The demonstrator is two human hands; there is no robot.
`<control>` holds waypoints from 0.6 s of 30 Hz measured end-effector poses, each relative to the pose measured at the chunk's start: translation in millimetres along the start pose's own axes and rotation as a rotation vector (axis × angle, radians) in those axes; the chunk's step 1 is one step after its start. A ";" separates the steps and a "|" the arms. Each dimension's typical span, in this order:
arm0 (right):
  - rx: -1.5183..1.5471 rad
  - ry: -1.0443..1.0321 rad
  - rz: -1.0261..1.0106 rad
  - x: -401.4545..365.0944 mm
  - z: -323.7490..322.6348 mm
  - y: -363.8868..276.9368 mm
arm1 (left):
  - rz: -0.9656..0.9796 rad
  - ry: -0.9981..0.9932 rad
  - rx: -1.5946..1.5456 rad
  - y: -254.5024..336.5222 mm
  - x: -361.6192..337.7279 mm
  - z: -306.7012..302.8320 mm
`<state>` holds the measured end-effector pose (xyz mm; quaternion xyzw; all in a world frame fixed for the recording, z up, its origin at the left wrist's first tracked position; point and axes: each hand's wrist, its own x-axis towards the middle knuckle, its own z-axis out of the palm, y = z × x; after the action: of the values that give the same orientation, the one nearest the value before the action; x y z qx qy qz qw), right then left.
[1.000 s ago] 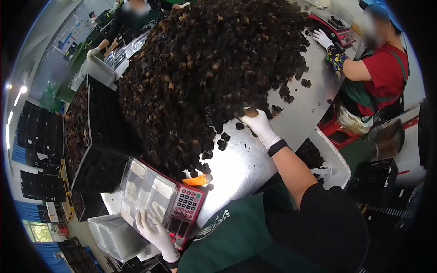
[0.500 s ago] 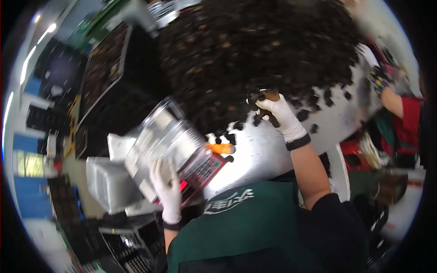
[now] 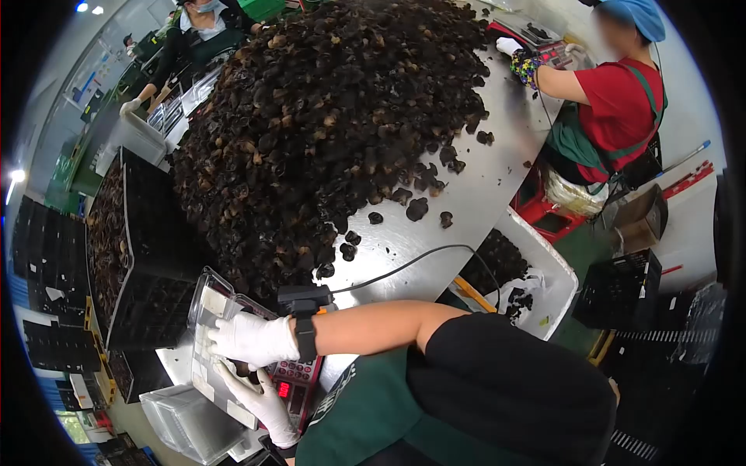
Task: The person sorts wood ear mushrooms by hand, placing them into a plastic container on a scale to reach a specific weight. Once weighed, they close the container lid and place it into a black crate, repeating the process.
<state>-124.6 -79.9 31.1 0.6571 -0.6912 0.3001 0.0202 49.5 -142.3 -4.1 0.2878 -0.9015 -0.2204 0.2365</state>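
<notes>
My right hand [image 3: 252, 340], in a white glove, reaches across to the left over a clear plastic box [image 3: 203, 314] on a red digital scale [image 3: 298, 380]. Its fingers are stretched out. Just below it, my left hand [image 3: 263, 400], also gloved, is at the box with thumb and fingers apart. Dark wood ear mushroom [image 3: 250, 376] shows between the two hands; how far either touches it is partly hidden. A black device is strapped on my right wrist. The large heap of wood ear mushrooms [image 3: 326, 116] lies beyond my hands.
Stacked clear boxes [image 3: 190, 423] stand left of the scale. A black crate [image 3: 155, 248] of mushrooms stands behind them. A black cable [image 3: 404, 264] crosses the metal table [image 3: 404, 241]. A white bin [image 3: 556, 268] stands at right. Co-workers are at the right [image 3: 622, 109] and far left [image 3: 206, 35].
My right hand, which held dark mushrooms over the table, has swung left to the box beside my left hand. The view has turned, and the heap and co-workers show more fully.
</notes>
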 end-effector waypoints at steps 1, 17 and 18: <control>0.056 0.060 -0.016 -7.2 -10.1 3.7 | 0.012 -0.008 0.063 -1.0 0.5 0.2; -0.409 0.451 1.232 -309.3 -78.4 180.0 | 0.048 -0.053 0.317 -28.1 1.1 -2.6; -0.388 0.373 1.250 -301.5 -82.1 192.3 | 0.048 -0.059 0.344 -30.7 1.4 -3.2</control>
<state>-290.8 218.2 -103.7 0.0560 -0.9673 0.2343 0.0790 63.0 -166.6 -17.5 0.2957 -0.9390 -0.0657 0.1627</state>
